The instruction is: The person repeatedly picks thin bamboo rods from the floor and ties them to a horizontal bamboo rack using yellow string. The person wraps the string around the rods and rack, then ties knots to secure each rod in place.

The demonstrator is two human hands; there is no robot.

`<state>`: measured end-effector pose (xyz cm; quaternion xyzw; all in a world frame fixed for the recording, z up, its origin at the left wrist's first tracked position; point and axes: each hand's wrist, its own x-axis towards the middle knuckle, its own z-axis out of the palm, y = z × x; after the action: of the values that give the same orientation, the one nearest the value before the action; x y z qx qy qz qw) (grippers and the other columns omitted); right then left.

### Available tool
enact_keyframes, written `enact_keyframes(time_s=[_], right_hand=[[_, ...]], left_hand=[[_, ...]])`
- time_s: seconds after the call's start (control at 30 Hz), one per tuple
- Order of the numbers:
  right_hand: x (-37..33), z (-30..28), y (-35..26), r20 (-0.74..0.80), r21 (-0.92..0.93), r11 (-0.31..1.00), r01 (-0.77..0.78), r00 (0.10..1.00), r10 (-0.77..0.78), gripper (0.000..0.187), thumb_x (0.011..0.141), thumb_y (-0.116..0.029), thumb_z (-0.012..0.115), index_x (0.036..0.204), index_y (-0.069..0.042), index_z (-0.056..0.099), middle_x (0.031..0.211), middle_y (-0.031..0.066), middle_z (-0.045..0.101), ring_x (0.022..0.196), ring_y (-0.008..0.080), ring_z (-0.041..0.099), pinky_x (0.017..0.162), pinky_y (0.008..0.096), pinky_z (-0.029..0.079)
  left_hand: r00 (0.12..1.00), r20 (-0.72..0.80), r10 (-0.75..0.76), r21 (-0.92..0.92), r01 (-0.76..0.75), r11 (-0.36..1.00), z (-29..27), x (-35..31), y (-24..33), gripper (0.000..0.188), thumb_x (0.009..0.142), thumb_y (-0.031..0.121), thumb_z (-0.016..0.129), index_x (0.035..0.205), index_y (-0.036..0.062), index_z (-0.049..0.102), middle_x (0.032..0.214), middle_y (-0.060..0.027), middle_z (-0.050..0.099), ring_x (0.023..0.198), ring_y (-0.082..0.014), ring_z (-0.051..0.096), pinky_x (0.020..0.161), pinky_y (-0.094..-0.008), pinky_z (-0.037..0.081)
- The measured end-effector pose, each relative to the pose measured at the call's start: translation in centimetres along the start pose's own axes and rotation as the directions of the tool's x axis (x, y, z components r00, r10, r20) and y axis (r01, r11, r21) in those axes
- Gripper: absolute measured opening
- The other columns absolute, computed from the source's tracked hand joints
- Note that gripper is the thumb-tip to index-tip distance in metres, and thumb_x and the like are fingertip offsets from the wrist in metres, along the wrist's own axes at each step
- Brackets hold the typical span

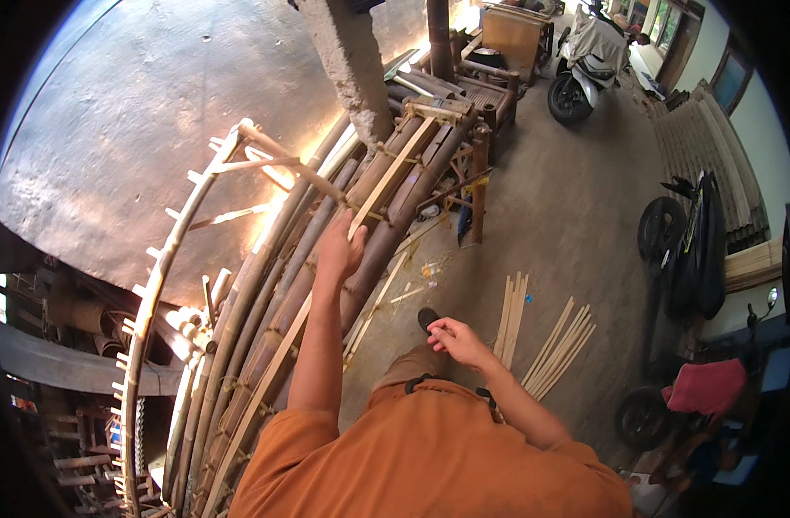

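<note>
My left hand (339,249) is closed around a long, flat, pale bamboo strip (401,164). The strip lies lengthwise along a bench of thick brown bamboo poles (403,203) and continues past my forearm toward the lower left. My right hand (460,340) hangs in front of my body, fingers curled together, with nothing visible in them. Below it a dark shoe (428,319) shows. Cut bamboo slats (561,350) lie fanned on the floor to the right of that hand, beside another small group of slats (511,315).
A curved bamboo rail with short pegs (163,250) stands at the left, before a large grey wall (153,104). A rough concrete post (350,69) rises beside the bench. Parked motorbikes (585,73) and corrugated sheets (706,155) line the far and right sides of the concrete floor (559,198).
</note>
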<state>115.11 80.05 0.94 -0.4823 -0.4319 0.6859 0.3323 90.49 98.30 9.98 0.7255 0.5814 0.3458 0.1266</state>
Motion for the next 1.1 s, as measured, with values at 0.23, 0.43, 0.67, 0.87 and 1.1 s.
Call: enact_keyframes(time_s=[0.23,0.43,0.67,0.87,1.1], right_hand=[[9.2,-7.9,-3.0,0.086,-0.154,0.980,-0.124,0.987,0.138,0.023,0.099,-0.021,0.052,0.110,-0.002,0.059,0.092,0.0045,0.063,0.078,0.0100,0.059,0.073,0.0260,0.050],[18.5,-15.7,-6.6,0.096,-0.190,0.979,-0.080,0.990,0.099,0.025,0.099,-0.022,0.052,0.111,-0.001,0.059,0.092,0.0042,0.063,0.077,0.0097,0.059,0.072,0.0256,0.050],[29.9,-17.4,-15.1,0.181,0.094,0.969,-0.230,0.961,0.210,0.028,0.099,-0.026,0.050,0.111,-0.003,0.060,0.092,0.0045,0.062,0.081,0.0112,0.058,0.076,0.0270,0.050],[36.2,-14.0,-19.7,-0.229,0.817,0.563,0.123,0.966,0.120,0.018,0.092,-0.026,0.052,0.090,-0.010,0.059,0.080,0.0035,0.058,0.079,0.0154,0.056,0.077,0.0296,0.045],[42.5,-7.6,-29.5,0.670,-0.653,0.360,0.667,0.729,-0.135,0.054,0.096,-0.053,0.037,0.097,-0.010,0.068,0.094,0.0147,0.068,0.098,0.0293,0.061,0.095,0.0512,0.036]], left_hand=[[0.991,0.103,-0.086,0.094,0.077,0.993,12.2,14.8,-4.4,0.024,0.085,0.014,0.058,0.102,-0.0022,0.065,0.095,-0.0263,0.064,0.093,-0.0432,0.060,0.083,-0.0489,0.048],[0.984,0.028,-0.174,0.083,0.171,0.982,14.2,18.4,-3.6,0.015,0.084,0.013,0.059,0.092,0.0031,0.067,0.086,-0.0250,0.065,0.086,-0.0418,0.062,0.076,-0.0487,0.049],[0.934,0.144,-0.327,0.115,0.312,0.943,14.6,19.5,-1.5,0.014,0.086,0.015,0.059,0.095,0.0061,0.066,0.087,-0.0214,0.067,0.081,-0.0416,0.063,0.072,-0.0490,0.049],[0.910,-0.031,-0.414,0.190,0.412,0.891,18.6,21.3,0.6,0.012,0.087,0.016,0.060,0.089,0.0039,0.063,0.076,-0.0202,0.066,0.073,-0.0425,0.063,0.067,-0.0494,0.049],[0.957,-0.186,-0.221,0.112,0.244,0.963,19.9,20.7,-0.9,0.013,0.091,0.015,0.054,0.095,0.0057,0.062,0.071,-0.0217,0.061,0.072,-0.0460,0.060,0.068,-0.0516,0.049]])
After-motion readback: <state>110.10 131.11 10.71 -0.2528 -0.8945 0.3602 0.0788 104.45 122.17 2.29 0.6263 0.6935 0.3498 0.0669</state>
